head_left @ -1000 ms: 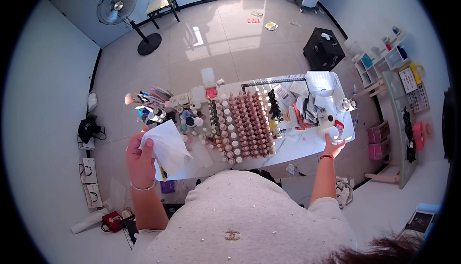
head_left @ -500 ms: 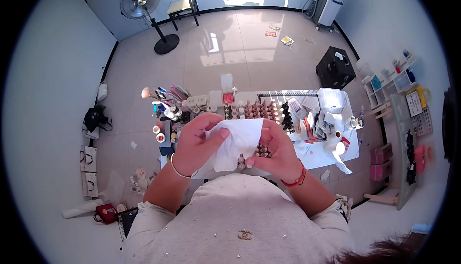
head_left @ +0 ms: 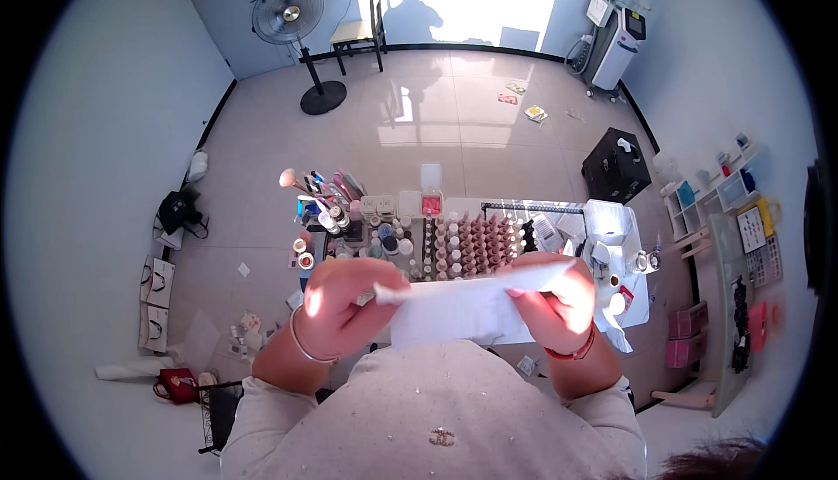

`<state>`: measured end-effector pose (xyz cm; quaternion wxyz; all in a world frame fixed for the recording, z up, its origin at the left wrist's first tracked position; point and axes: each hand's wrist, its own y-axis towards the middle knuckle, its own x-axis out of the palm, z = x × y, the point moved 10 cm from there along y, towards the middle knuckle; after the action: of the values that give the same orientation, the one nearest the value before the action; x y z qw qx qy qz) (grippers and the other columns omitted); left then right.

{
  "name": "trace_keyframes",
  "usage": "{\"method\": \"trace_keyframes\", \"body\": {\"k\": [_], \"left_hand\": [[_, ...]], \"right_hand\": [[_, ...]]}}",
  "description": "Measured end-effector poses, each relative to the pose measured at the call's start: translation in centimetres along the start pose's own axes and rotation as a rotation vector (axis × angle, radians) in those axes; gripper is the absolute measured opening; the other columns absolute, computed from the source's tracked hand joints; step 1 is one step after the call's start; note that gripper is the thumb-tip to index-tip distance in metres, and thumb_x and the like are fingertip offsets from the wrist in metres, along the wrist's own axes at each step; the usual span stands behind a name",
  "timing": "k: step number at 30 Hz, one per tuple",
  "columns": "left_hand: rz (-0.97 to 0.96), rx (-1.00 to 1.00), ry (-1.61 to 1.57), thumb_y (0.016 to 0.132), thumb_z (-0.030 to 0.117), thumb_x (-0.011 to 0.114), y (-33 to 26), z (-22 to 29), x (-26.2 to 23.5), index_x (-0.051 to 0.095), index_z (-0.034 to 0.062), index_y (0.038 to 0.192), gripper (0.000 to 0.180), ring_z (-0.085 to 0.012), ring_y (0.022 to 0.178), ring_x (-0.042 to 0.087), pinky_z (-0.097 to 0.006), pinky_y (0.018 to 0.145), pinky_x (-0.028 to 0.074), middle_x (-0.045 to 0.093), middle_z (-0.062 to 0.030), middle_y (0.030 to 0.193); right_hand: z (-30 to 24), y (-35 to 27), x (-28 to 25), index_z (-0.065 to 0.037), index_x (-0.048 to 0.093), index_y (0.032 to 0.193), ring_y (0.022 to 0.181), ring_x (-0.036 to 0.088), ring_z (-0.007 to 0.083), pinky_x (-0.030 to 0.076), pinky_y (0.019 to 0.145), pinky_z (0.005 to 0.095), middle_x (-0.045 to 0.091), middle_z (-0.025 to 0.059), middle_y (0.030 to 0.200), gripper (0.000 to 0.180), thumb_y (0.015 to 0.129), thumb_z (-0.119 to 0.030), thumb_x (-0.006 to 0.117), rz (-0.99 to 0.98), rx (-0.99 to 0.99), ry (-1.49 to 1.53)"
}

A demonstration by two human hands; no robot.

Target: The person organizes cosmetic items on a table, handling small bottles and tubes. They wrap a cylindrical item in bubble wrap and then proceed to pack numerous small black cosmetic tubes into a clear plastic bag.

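Note:
A thin white tissue [head_left: 454, 316] is stretched sideways between my two hands in front of my chest, its lower part hanging down. My left hand [head_left: 347, 301] pinches its left corner with closed fingers. At the other end, my right hand [head_left: 556, 304] grips the upper right part, thumb against the sheet. Just beyond the hands, rows of small nail polish bottles with brownish-pink caps [head_left: 484, 240] stand on the table. The tissue and hands cover the table's near part.
Brushes and pens [head_left: 327, 192] crowd the table's left end. A clear plastic box [head_left: 608, 221] and a white paper roll [head_left: 617, 304] stand at the right. On the floor are a black case [head_left: 615, 166] and a fan [head_left: 301, 30]. A shelf rack [head_left: 720, 183] lines the right side.
The tissue, bunched between my hands before, is now pulled out wide. My hands have moved farther apart, and the view has tilted so the room sits lower in the picture.

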<state>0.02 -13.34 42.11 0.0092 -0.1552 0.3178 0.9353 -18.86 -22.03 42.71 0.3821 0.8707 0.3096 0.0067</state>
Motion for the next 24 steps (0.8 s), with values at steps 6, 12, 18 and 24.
{"method": "trace_keyframes", "body": {"k": [6, 12, 18, 24], "left_hand": [[-0.065, 0.620, 0.188, 0.072, 0.006, 0.077, 0.7, 12.0, -0.5, 0.073, 0.0075, 0.082, 0.011, -0.0282, 0.085, 0.070, -0.035, 0.069, 0.057, 0.070, -0.0094, 0.102], [-0.231, 0.546, -0.424, 0.096, 0.018, 0.063, -0.2, 14.1, -0.1, 0.060, 0.0107, 0.118, 0.023, -0.0373, 0.096, 0.070, -0.047, 0.079, 0.058, 0.066, -0.0155, 0.113], [-0.089, 0.438, -1.158, 0.102, 0.019, 0.055, -0.2, 12.0, 2.8, 0.054, 0.0097, 0.128, 0.027, -0.0451, 0.091, 0.067, -0.053, 0.077, 0.058, 0.061, -0.0293, 0.113], [-0.364, 0.631, -0.967, 0.101, 0.022, 0.058, -3.3, 11.3, 3.7, 0.063, 0.0035, 0.117, 0.025, -0.0384, 0.099, 0.065, -0.054, 0.085, 0.054, 0.065, -0.0201, 0.116]], "right_hand": [[-10.6, 2.3, 0.9, -0.002, 0.076, 0.098, 0.087, 0.070, 0.0287, 0.056, 0.068, 0.0342, 0.071, 0.0149, 0.105, 0.017, 0.082, -0.010, 0.073, -0.274, -0.495, 0.145], [-12.2, 1.8, 2.7, -0.004, 0.059, 0.129, 0.123, 0.057, 0.0428, 0.040, 0.105, 0.0578, 0.062, 0.0238, 0.129, 0.034, 0.100, -0.022, 0.059, -0.571, -0.468, 0.806], [-10.2, -0.4, 5.7, 0.001, 0.061, 0.123, 0.120, 0.057, 0.0510, 0.041, 0.103, 0.0635, 0.060, 0.0306, 0.128, 0.030, 0.103, -0.020, 0.055, -0.802, -0.232, 1.287], [-10.5, -2.3, 5.9, 0.001, 0.064, 0.114, 0.119, 0.058, 0.0502, 0.037, 0.105, 0.0639, 0.063, 0.0252, 0.126, 0.034, 0.104, -0.029, 0.052, -0.669, -0.343, 1.320]]}}
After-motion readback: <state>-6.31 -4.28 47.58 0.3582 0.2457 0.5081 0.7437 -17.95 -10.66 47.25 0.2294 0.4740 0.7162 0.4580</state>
